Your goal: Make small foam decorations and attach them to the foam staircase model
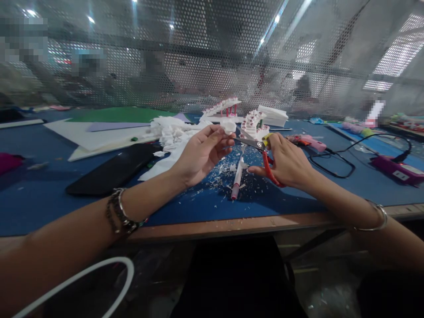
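My left hand (202, 152) is raised over the blue table (49, 198) and pinches a small white foam piece (228, 126) between thumb and fingertips. My right hand (286, 161) grips red-handled scissors (261, 152), fingers through the loops, the blades pointing left toward the white piece and close to it. Below both hands lie white scraps (218, 176) and a pink pen (237, 179) on the table. Both wrists wear bracelets.
A black phone (112, 170) lies left of my hands, by white foam sheets (96, 134) and a heap of white cut pieces (172, 132). Small white-and-pink models (255, 123) stand behind. A pink glue gun (306, 141), black cable (334, 168) and purple power strip (397, 170) lie right. A perforated screen backs the table.
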`<state>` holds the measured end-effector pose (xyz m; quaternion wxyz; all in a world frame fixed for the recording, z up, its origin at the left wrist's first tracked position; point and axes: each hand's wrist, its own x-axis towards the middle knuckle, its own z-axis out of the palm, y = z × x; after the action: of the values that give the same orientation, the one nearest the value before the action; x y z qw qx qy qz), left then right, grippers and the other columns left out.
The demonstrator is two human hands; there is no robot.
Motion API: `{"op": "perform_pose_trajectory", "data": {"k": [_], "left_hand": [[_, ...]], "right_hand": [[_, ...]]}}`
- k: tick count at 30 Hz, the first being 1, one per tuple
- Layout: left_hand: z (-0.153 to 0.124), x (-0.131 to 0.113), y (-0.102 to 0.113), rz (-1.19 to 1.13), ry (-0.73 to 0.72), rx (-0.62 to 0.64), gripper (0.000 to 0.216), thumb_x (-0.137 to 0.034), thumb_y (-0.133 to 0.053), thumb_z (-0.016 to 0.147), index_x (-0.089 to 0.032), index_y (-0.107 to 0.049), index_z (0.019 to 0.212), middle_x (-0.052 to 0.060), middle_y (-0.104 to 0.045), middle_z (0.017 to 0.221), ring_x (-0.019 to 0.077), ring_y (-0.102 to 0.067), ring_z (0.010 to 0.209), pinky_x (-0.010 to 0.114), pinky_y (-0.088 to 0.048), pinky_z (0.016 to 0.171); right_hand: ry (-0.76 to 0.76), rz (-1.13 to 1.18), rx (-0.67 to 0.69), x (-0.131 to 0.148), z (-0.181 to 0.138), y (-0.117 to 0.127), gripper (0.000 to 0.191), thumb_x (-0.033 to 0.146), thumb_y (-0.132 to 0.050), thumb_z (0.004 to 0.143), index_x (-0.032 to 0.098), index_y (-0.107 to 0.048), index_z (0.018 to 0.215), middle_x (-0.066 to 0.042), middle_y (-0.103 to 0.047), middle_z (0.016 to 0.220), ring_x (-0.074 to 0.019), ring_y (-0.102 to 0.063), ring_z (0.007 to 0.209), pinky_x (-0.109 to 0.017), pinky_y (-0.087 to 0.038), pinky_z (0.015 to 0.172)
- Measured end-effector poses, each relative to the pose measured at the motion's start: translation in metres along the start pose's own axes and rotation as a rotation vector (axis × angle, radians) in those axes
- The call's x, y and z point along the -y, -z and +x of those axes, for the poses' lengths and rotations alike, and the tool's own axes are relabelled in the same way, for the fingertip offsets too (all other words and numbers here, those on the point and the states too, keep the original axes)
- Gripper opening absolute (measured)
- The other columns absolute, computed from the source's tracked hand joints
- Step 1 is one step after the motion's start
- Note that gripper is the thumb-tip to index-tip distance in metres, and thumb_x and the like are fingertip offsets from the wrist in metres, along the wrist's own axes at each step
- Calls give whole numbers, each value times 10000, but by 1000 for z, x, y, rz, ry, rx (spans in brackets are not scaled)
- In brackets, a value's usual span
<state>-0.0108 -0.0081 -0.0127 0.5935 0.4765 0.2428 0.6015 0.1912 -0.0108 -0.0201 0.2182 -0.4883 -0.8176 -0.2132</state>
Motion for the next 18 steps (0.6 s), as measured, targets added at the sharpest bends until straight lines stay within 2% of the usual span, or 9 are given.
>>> {"op": "perform_pose_trajectory", "data": {"k": [10, 18], "left_hand": [[2, 9, 4, 28, -33, 143, 101, -130, -543, 812, -151, -522, 716, -34, -618, 645, 55, -598, 577, 158, -496, 608], [-1, 11, 3, 103, -58, 142, 105, -119, -568, 790, -166, -496, 731, -43, -604, 607, 67, -607, 582, 167, -480, 608]], "right_hand": [[-7, -9, 23, 9, -3, 5, 687, 756, -358, 699, 121, -431, 953, -118, -539, 930, -250, -548, 811, -301, -361, 550], [-18, -40, 79, 11, -2, 8, 719, 781, -292, 702, 123, -445, 950, -106, -544, 925, -244, -553, 770, -288, -304, 506]]}}
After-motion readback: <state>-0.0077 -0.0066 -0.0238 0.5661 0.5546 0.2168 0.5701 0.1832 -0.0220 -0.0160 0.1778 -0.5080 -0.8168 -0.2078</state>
